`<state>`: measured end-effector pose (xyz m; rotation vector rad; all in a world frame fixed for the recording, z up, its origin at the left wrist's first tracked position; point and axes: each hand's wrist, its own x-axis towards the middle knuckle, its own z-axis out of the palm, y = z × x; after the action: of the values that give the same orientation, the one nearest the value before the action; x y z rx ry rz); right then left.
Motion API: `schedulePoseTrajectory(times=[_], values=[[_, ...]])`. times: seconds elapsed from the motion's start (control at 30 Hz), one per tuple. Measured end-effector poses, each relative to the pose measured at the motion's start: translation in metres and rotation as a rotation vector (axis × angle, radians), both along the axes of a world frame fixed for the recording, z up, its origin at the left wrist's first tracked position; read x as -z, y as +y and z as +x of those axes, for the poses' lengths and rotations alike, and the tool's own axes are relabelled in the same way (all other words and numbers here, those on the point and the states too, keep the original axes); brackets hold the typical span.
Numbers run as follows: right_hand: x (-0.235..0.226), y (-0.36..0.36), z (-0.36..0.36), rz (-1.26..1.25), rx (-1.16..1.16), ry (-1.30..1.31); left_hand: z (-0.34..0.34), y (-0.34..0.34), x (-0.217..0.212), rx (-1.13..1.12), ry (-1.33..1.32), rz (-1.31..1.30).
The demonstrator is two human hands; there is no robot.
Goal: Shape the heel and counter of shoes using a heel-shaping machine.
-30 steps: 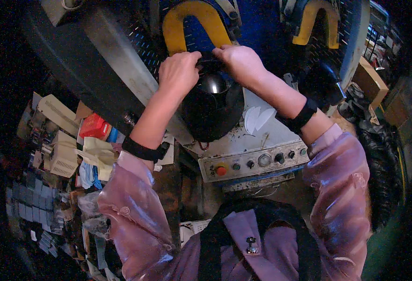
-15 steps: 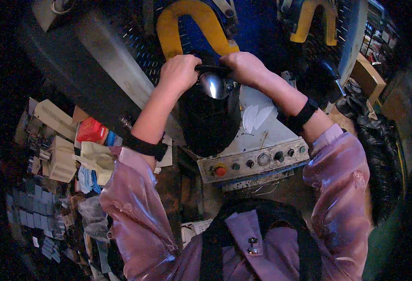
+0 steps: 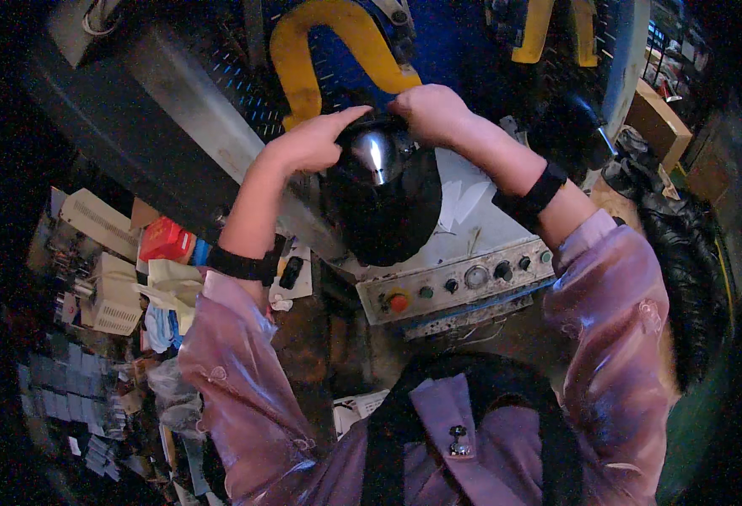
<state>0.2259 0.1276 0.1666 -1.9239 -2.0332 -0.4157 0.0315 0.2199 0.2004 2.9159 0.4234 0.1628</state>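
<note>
Between my hands, a shiny rounded metal form (image 3: 374, 150) stands above the control panel, with a dark piece of material around it. A soft black piece (image 3: 388, 219) hangs down on its near side; its kind is too dark to make out. My left hand (image 3: 307, 142) lies at the form's upper left, index finger stretched along the dark edge and thumb apart from it. Curled in a fist, my right hand (image 3: 431, 114) grips the dark material at the upper right of the form. A yellow U-shaped pad (image 3: 291, 63) is just beyond both hands.
A worn control panel (image 3: 464, 282) with knobs, a gauge and a red button faces me. White curved pieces (image 3: 462, 205) lie on the grey machine top. A second yellow U-shaped pad (image 3: 535, 34) is at the far right. Black items (image 3: 691, 278) are heaped at right; boxes (image 3: 116, 291) crowd the left.
My left hand has loosened from its closed hold and shifted left, its index finger now extended. My right hand stays curled at the edge. The metal form appears slightly more tilted toward me.
</note>
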Motion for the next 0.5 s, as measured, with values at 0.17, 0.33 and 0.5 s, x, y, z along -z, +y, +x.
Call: schedulePoseTrajectory(times=[0.17,0.33,0.5], values=[[-0.016,0.003,0.004,-0.095,0.030,0.018,-0.005,0.007,-0.009,0.018,-0.002,-0.133],[-0.018,0.009,0.004,-0.075,0.045,0.066,-0.003,0.011,-0.011,-0.066,-0.039,-0.151],[-0.011,0.011,0.008,0.001,-0.046,0.151,-0.004,0.005,-0.005,-0.102,-0.223,-0.019]])
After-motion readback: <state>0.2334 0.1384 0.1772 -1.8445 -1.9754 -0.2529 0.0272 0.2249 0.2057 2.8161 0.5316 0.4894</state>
